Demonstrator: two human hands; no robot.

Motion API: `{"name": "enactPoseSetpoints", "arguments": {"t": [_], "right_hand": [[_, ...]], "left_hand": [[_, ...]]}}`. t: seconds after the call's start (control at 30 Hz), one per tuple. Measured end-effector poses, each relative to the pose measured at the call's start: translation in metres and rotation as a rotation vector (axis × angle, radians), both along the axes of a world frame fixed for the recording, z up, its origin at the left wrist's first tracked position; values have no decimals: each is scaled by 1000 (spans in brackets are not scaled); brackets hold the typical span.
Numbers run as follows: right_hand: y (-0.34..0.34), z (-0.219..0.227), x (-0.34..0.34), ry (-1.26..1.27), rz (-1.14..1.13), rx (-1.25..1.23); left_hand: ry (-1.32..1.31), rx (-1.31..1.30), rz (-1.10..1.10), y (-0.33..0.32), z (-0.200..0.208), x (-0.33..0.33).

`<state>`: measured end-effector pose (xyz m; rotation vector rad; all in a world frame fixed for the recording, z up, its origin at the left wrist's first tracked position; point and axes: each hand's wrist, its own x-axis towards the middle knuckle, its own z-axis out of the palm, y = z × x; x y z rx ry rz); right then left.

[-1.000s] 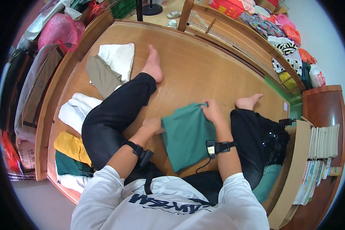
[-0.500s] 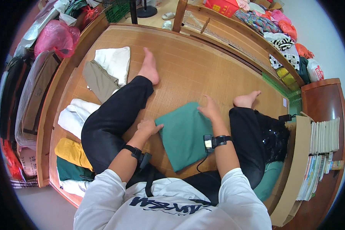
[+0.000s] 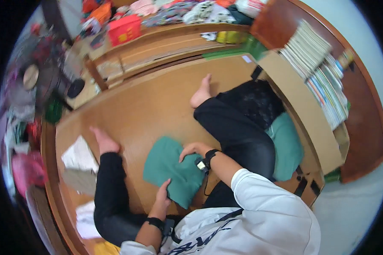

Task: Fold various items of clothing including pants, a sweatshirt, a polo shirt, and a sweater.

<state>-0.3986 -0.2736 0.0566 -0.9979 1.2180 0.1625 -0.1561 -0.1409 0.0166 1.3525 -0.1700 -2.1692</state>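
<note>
- Tan mat covers a wood-railed bed platform; on it a person in black trousers sits, legs spread.
- Between the thighs lies a folded green garment, flat on the mat.
- Left hand: thumb laid on the garment's near-left edge — the other fingers are hidden, so I cannot tell whether they clamp it.
- Right hand: curved fingers touch the garment's right side; whether they pinch it, I cannot tell.
- Another green cloth sits between the right thigh and a long cardboard box.
- Books and booklets show just behind the box's near wall — inside or beyond, I cannot tell.
- White garment and taupe garment lie beside the left leg.
- Pink plastic bag, contents unclear, is outside the left rail.
- Farthest off, a red box stands near heaped clothes.
</note>
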Motion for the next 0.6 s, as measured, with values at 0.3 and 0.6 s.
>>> {"name": "enactPoseSetpoints", "arguments": {"t": [0.3,0.6], "right_hand": [[37,72,1,-25,-390,-291],[80,169,-109,-429,-1022,-841]], "left_hand": [[-391,-395,-14,-52,44,25],[-434,-1097,-349,-154,223,-109]]}}
